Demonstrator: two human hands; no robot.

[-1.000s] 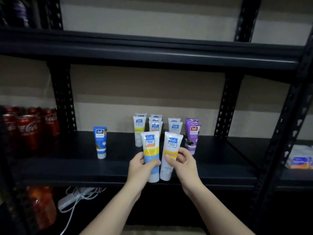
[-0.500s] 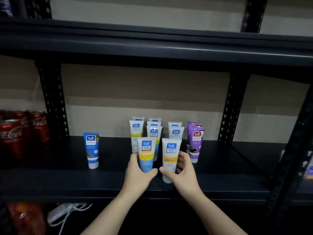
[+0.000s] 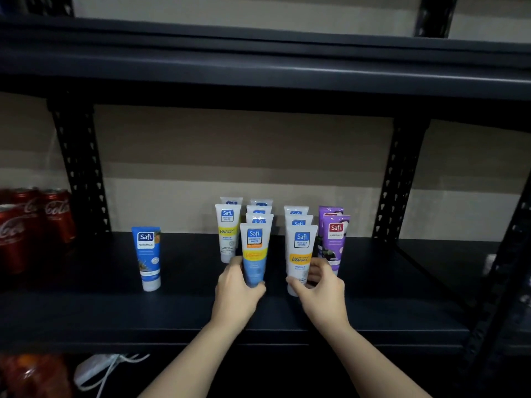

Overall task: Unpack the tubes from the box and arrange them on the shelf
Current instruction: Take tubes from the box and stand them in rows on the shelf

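My left hand (image 3: 237,291) grips the lower part of a blue and yellow tube (image 3: 254,252) standing at the front of a row on the black shelf (image 3: 287,320). My right hand (image 3: 321,288) curls round the base of a white and yellow tube (image 3: 300,254), which stands at the front of the neighbouring row. Behind them stand several more white tubes (image 3: 228,231) in rows, cap down. To the right are two purple tubes (image 3: 333,239). A single blue tube (image 3: 148,257) stands apart at the left. No box is in view.
Red cola cans (image 3: 34,219) fill the shelf's left end. Black perforated uprights (image 3: 80,168) frame the bay and another shelf board (image 3: 258,70) runs overhead. A white cable and plug (image 3: 97,372) lie on the level below. Bare shelf lies right of the purple tubes.
Both hands have carried their tubes forward onto the shelf and apart, setting each at the front of its own row. The view has moved closer to the shelf.
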